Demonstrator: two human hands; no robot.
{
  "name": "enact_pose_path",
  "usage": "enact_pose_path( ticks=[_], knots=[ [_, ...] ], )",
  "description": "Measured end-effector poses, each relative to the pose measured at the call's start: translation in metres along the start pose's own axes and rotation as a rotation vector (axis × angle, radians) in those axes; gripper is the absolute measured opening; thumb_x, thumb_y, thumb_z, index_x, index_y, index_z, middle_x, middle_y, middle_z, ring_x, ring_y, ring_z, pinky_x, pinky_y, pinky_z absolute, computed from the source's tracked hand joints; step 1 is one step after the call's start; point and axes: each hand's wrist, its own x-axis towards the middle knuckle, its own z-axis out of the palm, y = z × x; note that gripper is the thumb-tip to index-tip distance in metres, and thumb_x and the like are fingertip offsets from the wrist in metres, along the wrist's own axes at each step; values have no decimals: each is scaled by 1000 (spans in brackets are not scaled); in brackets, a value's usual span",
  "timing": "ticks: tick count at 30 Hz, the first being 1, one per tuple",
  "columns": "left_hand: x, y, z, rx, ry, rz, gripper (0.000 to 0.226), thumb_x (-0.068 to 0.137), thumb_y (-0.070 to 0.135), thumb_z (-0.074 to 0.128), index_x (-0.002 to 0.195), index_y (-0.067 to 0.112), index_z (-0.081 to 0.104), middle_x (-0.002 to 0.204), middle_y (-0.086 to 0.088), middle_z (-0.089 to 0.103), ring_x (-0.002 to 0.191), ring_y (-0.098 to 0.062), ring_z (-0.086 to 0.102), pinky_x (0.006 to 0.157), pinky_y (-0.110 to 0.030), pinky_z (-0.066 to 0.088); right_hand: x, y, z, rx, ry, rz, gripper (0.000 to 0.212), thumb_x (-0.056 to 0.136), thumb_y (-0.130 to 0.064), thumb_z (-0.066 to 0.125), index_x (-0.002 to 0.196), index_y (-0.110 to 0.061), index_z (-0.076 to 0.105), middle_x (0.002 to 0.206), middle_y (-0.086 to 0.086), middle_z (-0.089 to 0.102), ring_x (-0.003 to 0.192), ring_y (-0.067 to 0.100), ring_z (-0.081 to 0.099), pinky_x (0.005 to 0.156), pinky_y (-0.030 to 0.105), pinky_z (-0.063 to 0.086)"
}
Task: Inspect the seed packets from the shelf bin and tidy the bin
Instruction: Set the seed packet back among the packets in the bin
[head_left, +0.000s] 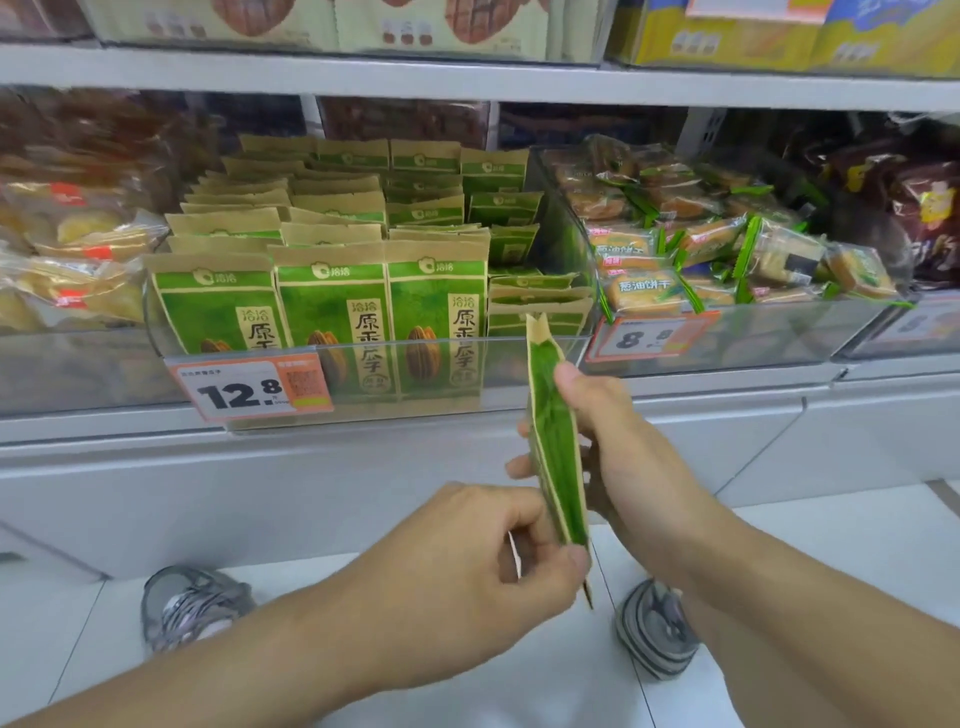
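- Head view, held item: one green seed packet (555, 441) is held edge-on and nearly upright in front of the shelf, its notched top end above the fingers and its bottom edge below them.
- Right hand (597, 431): it grips the packet's upper half. The thumb lies on the near right face; the fingertips (517, 467) wrap round from behind and show at the left edge.
- Left hand (467, 561): its fingers are curled, and thumb and forefinger pinch the packet's lower end, with the bottom corner sticking out just beneath the thumb.
- Bin: the clear plastic bin (363, 374) stands beyond and to the left of both hands. Upright packets (332, 306) fill its left and middle rows; at its right end, directly beyond the right thumb, several packets lie flat in a low stack (535, 301).
- Surface: an orange price tag (249, 389) reading 12.8 hangs on the bin front, left of the fingers.
- Surroundings: a neighbouring bin of wrapped biscuits (701, 260) sits beyond and right of the right hand. White floor tiles (857, 545) and two grey shoes (192, 603) lie below the hands.
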Motion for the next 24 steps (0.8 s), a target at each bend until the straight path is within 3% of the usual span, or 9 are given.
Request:
enact_pose_path(
  ticks=[2,5,7,10,14,17,19,22,24],
  knots=[
    [-1,1,6,-119,-80,-43,24,100,32,55,87,14,63,77,-1,70,61,-22,68,64,-45,63,-1,1,1,0,30,-5,48,97,-54,50,115,-10,47,80,0,73,83,27,76,70,42,57],
    [-3,0,6,-146,-108,-31,23,104,23,48,93,7,61,82,5,69,61,-20,67,63,-42,63,0,4,2,29,51,30,52,98,-60,51,119,-13,50,102,13,70,87,28,76,80,54,58],
    [-4,0,3,-63,-118,22,23,105,25,47,93,11,60,87,5,70,62,-21,69,64,-42,63,2,5,1,81,5,68,66,89,-69,53,126,-15,53,119,22,66,90,28,76,80,52,59],
    [-4,1,-3,-14,-140,54,24,104,29,47,92,13,59,88,4,70,64,-20,69,66,-41,62,3,5,-2,184,-85,104,82,79,-67,51,136,-7,50,128,34,59,91,30,75,76,47,60],
    [-7,3,-7,61,-81,58,22,98,42,56,86,24,62,83,11,69,65,-15,67,68,-43,59,5,4,-4,232,-98,74,79,79,-59,61,132,-2,50,109,15,63,96,30,74,73,44,60],
    [-9,6,-8,120,66,11,49,77,78,55,86,30,63,86,18,69,67,-9,67,67,-38,57,3,6,-4,207,-80,41,67,75,-50,77,123,-12,51,89,-1,67,92,26,72,78,48,54],
    [-10,6,-9,137,143,-46,60,70,87,49,89,31,63,87,21,68,68,-6,68,68,-36,57,1,7,-3,196,-75,56,76,70,-41,87,129,-14,48,92,1,71,84,20,73,75,42,54],
    [-6,1,-13,-40,199,-148,50,78,73,59,95,27,62,86,16,70,69,-11,73,74,-45,60,-2,9,-3,169,-54,45,81,62,-32,90,130,-19,48,110,7,74,93,21,75,77,39,54],
    [-1,-7,-18,-183,273,-159,24,91,45,68,98,22,64,88,6,73,78,-21,75,80,-51,60,-3,8,-3,155,-41,42,85,60,-28,97,130,-19,49,118,11,71,100,22,74,78,39,57]
  ],
)
